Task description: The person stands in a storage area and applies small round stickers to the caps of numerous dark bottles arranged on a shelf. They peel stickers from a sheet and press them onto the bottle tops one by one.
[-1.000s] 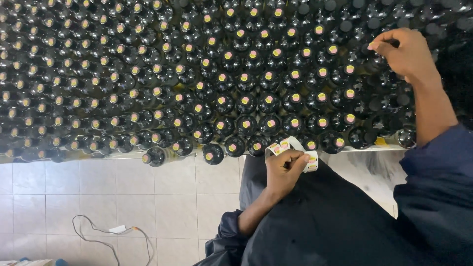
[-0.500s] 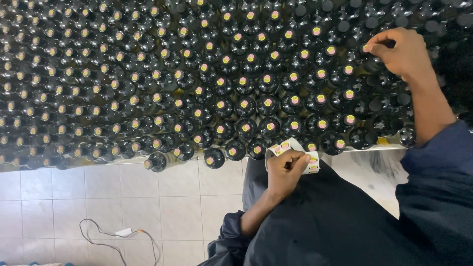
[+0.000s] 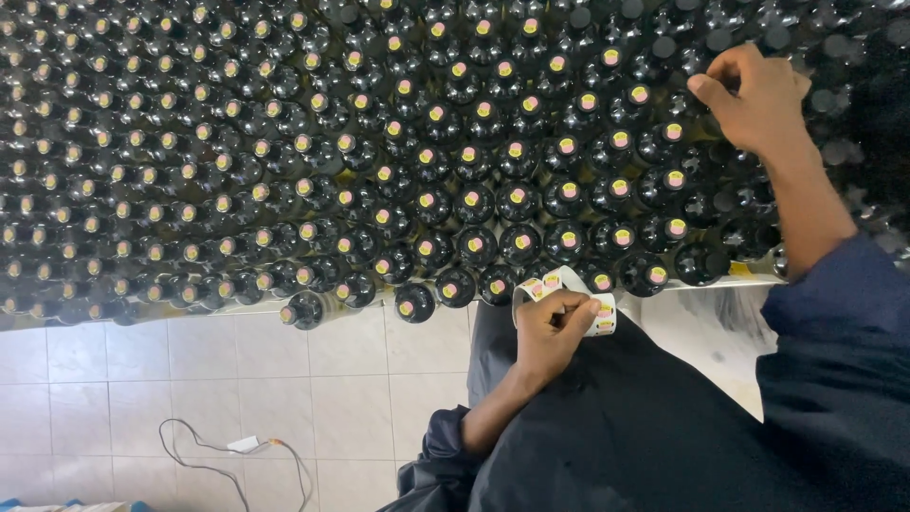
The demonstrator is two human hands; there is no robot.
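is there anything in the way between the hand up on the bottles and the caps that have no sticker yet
Nothing visible. The right hand is already over the dark bottles, its fingertips at the plain black caps in the upper right rows. The left hand holds the sticker strip at the near edge, apart from it.

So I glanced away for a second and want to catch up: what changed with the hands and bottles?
Little. The right hand shifted slightly over the far bottle caps, fingertips pinched at a bare black cap. The left hand kept its grip on the sticker strip at the table edge. The bottles stayed in place; the view drifted slightly.
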